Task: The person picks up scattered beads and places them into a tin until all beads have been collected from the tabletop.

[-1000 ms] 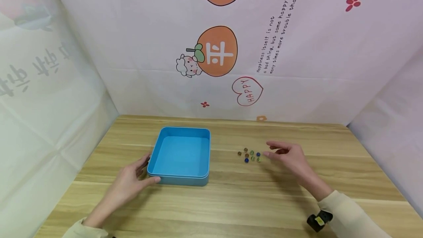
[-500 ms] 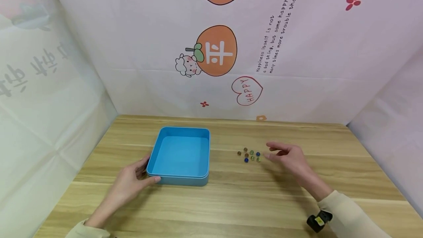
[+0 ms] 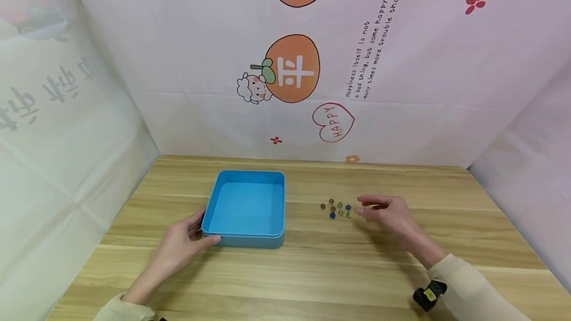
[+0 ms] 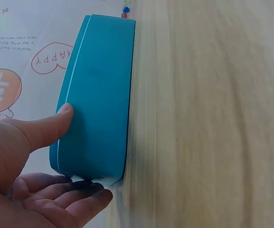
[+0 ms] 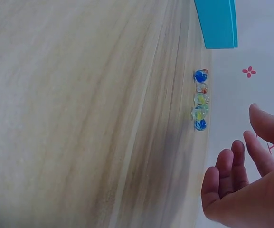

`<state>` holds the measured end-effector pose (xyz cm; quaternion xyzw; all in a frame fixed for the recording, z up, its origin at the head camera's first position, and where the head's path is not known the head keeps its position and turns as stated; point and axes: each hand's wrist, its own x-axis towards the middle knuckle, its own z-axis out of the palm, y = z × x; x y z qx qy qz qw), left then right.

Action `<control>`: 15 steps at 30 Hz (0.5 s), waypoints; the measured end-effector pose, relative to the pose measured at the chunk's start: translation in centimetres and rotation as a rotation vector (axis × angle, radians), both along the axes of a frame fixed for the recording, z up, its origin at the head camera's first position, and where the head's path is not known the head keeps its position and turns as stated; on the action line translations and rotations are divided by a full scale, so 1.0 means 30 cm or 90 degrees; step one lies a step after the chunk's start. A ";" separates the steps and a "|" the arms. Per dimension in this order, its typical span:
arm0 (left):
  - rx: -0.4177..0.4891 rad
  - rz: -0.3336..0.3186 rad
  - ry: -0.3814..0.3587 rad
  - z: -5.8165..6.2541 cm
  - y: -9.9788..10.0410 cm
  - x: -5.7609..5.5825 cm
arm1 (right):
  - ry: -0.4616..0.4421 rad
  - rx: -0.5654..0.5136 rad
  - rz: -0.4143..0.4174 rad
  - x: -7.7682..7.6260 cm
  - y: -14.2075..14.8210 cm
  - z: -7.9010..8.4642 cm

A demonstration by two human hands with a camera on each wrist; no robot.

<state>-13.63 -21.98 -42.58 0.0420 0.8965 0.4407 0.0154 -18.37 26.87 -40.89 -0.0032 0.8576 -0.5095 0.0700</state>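
Observation:
A square blue box [image 3: 250,240] without a lid stands on the wooden table, its inside bare. My left hand [image 3: 176,245] holds its near left corner, thumb against the front wall and the other fingers around the left side. In the left wrist view the thumb [image 4: 51,127] presses near the rim line. Several small glass marbles, among them a blue marble [image 3: 332,215] and a green marble [image 3: 341,213], lie grouped right of the box. Just right of them hovers my right hand [image 3: 392,216], thumb and fingers apart, holding nothing.
The wooden table [image 3: 312,281] ends at a printed white cloth [image 3: 200,128] behind, and more cloth hangs at both sides. A small black device [image 3: 429,295] sits at the right sleeve cuff.
The box has shifted slightly right and away from me, with my left hand moving along. My right hand has dipped a little beside the marbles, which have stayed in place.

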 end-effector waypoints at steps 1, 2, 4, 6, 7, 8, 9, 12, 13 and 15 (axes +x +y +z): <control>0.002 0.000 0.000 0.000 0.002 -0.002 | -0.002 -0.001 -0.001 -0.002 0.000 0.000; 0.004 0.000 0.000 0.000 0.004 -0.003 | -0.002 -0.002 -0.001 -0.003 0.000 0.001; 0.009 0.000 0.000 0.000 0.006 -0.007 | -0.006 -0.005 -0.002 -0.006 0.001 0.000; 0.013 0.000 0.000 -0.002 0.009 -0.011 | -0.008 -0.008 -0.001 -0.009 0.001 -0.003; 0.017 0.000 -0.001 -0.004 0.011 -0.012 | -0.008 -0.009 0.004 -0.010 0.002 -0.005; 0.021 0.000 -0.002 -0.006 0.012 -0.014 | -0.011 -0.011 0.005 -0.011 0.001 -0.006; 0.026 0.000 -0.003 -0.008 0.014 -0.016 | -0.013 -0.012 0.005 -0.011 0.001 -0.008; 0.034 0.000 -0.003 -0.014 0.021 -0.023 | -0.015 -0.014 0.003 -0.012 -0.002 -0.008; 0.036 0.000 -0.004 -0.015 0.023 -0.025 | -0.015 -0.014 0.002 -0.013 -0.002 -0.009; 0.039 0.003 -0.004 -0.015 0.029 -0.030 | -0.015 -0.015 -0.004 -0.015 -0.003 -0.008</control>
